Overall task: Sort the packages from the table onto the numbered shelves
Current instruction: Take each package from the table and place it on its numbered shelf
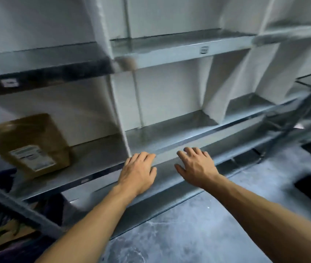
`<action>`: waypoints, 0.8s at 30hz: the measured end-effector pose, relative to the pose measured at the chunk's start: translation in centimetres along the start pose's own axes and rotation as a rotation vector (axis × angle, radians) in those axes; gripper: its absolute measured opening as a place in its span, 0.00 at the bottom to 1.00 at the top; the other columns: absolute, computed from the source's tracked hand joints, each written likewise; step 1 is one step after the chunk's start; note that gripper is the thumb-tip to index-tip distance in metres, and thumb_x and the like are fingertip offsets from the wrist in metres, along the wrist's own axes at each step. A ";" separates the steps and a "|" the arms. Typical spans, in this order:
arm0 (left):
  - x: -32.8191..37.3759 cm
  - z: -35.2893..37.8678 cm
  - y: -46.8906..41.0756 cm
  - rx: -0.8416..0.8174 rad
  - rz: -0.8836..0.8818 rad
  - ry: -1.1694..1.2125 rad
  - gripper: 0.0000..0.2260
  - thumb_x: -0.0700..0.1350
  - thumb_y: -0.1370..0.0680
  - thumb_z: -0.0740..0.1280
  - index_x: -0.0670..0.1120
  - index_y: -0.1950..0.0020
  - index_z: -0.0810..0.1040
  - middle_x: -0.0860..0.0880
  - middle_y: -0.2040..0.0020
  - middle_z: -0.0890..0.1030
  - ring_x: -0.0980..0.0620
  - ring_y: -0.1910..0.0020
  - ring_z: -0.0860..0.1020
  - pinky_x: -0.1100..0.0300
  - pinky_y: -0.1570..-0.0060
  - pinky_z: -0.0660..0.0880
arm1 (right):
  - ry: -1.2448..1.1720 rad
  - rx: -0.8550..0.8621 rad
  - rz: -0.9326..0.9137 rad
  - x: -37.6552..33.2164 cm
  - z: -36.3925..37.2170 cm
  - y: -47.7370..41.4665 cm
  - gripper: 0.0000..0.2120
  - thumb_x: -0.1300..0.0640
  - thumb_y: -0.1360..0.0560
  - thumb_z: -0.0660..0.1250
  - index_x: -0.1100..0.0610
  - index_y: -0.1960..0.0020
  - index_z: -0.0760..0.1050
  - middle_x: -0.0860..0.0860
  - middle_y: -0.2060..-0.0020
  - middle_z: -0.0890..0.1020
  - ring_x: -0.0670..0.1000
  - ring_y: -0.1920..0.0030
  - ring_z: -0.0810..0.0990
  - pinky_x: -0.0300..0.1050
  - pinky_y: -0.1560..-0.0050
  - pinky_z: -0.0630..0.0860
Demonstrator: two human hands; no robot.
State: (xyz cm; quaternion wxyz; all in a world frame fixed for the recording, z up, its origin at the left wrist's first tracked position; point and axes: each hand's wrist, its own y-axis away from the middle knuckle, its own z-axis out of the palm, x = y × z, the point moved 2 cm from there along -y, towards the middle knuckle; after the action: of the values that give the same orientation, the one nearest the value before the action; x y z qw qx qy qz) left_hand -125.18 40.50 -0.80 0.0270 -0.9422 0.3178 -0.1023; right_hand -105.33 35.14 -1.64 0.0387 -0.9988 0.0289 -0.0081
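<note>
Shelving (179, 48) of grey metal fills your view, several bays wide, above a mottled grey floor (188, 234). The one package in sight, a brown paper parcel (31, 143), sits on the middle shelf of the left bay, tilted back, its white shipping label (33, 157) facing you, well to the left of both hands. It looks like kraft paper over something boxy, so expect it to be fairly light, with a creasable skin and a dry, easy-to-hold surface. If you must move it, take it by its two side faces or from beneath, not by the top fold. Your left hand (138, 171) is at the shelf's front lip, fingers loosely bent, holding nothing. Your right hand (196, 166) hovers beside it, fingers spread and empty. The small shelf tags (204, 49) are too blurred to read.
</note>
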 end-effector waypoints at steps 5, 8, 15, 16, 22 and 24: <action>12.9 2.6 -5.0 -0.017 0.197 0.023 0.21 0.54 0.20 0.58 0.52 0.28 0.66 0.51 0.32 0.71 0.47 0.35 0.69 0.53 0.36 0.65 | 0.034 0.014 0.247 12.9 -0.9 7.8 0.21 0.39 0.23 0.59 0.51 0.38 0.72 0.53 0.41 0.77 0.59 0.39 0.76 0.53 0.44 0.72; 20.2 3.6 -8.1 -0.029 0.333 0.006 0.21 0.54 0.21 0.58 0.52 0.28 0.66 0.51 0.32 0.71 0.47 0.35 0.69 0.53 0.35 0.66 | 0.064 0.043 0.405 19.5 -1.7 12.3 0.21 0.40 0.24 0.55 0.52 0.40 0.74 0.52 0.46 0.79 0.59 0.44 0.79 0.52 0.50 0.74; 34.9 5.9 -13.6 -0.033 0.627 -0.022 0.19 0.55 0.22 0.59 0.51 0.31 0.69 0.50 0.37 0.74 0.46 0.40 0.72 0.52 0.41 0.68 | 0.101 0.054 0.671 30.9 -3.0 20.3 0.22 0.38 0.24 0.53 0.52 0.41 0.73 0.53 0.45 0.78 0.59 0.45 0.78 0.50 0.51 0.73; 36.7 6.5 -14.4 -0.037 0.662 -0.027 0.19 0.55 0.22 0.58 0.52 0.32 0.70 0.50 0.38 0.74 0.46 0.41 0.73 0.52 0.43 0.68 | 0.109 0.052 0.707 32.3 -2.9 21.2 0.21 0.39 0.23 0.54 0.52 0.42 0.73 0.53 0.46 0.78 0.59 0.46 0.78 0.50 0.52 0.73; 46.6 8.9 -20.0 0.006 0.825 0.005 0.18 0.55 0.24 0.60 0.51 0.37 0.73 0.49 0.43 0.76 0.45 0.46 0.75 0.51 0.47 0.72 | 0.156 0.026 0.877 40.2 -2.7 24.7 0.23 0.38 0.23 0.52 0.51 0.38 0.73 0.52 0.45 0.77 0.58 0.44 0.78 0.51 0.50 0.73; 49.6 9.6 -22.4 0.015 0.878 0.018 0.17 0.55 0.23 0.60 0.51 0.36 0.72 0.49 0.42 0.76 0.45 0.46 0.75 0.51 0.47 0.71 | 0.148 0.027 0.921 43.4 -2.9 25.0 0.22 0.38 0.21 0.55 0.50 0.35 0.71 0.52 0.41 0.76 0.58 0.40 0.76 0.52 0.46 0.72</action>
State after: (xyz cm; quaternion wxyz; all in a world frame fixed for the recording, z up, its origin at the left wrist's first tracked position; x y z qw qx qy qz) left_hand -71.30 28.22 1.10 0.0718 -0.7166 0.6877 -0.0915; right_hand -63.50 7.47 -0.06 0.0493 -0.8781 0.4718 -0.0617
